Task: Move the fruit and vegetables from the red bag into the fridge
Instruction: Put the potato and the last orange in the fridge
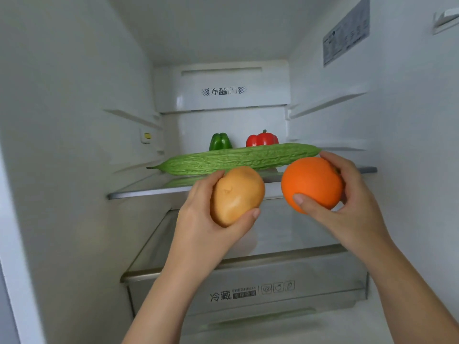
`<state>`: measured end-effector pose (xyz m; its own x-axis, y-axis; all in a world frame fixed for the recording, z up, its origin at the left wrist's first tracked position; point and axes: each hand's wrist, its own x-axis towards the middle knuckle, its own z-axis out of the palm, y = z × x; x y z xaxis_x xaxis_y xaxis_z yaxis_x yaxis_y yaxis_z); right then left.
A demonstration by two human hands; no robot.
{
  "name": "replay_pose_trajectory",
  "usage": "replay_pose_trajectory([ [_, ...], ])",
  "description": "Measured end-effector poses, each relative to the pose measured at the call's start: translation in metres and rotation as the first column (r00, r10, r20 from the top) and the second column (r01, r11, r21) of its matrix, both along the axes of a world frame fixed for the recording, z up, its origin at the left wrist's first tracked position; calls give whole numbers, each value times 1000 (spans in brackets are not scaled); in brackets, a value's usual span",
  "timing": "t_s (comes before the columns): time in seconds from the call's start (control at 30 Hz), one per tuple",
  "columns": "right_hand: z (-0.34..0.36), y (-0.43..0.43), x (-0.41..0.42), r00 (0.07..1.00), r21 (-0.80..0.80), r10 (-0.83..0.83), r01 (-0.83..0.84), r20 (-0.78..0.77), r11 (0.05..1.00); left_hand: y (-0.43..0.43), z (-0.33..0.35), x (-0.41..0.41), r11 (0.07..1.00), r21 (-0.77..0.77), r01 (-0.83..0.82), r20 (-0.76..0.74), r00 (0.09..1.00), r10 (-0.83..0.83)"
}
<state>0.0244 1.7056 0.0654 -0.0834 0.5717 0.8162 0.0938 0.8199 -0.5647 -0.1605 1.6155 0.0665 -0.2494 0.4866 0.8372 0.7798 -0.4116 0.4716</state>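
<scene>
Head view | my left hand (198, 214) grips potato (237, 194), right hand (347, 202) grips orange (313, 182), frame centre, before glass shelf (139, 192) | risk: knocking bitter gourd (236, 158) off shelf edge.

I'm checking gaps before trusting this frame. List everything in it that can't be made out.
Red bag: outside the head view altogether.
Sticker on the right wall: print too small and blurred to read.
Drawer contents: hidden by its cloudy front.
Red pepper and green pepper: bases hidden behind the long gourd.
Shelf front edge, partly: covered by the potato and orange.
</scene>
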Motion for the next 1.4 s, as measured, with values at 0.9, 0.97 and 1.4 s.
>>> replay_pose_trajectory([
  [0.9,-43,58,-16,958,-225,77,-14,275,974,61,92,-25,891,-394,224,-75,959,-274],
  [0.97,-42,65,-17,952,-270,108,-28,286,962,68,95,-27,882,-424,207,-95,958,-270],
  [1.4,-37,99,-36,908,-362,274,-151,318,920,87,95,-38,894,-433,117,-230,944,-235],
])
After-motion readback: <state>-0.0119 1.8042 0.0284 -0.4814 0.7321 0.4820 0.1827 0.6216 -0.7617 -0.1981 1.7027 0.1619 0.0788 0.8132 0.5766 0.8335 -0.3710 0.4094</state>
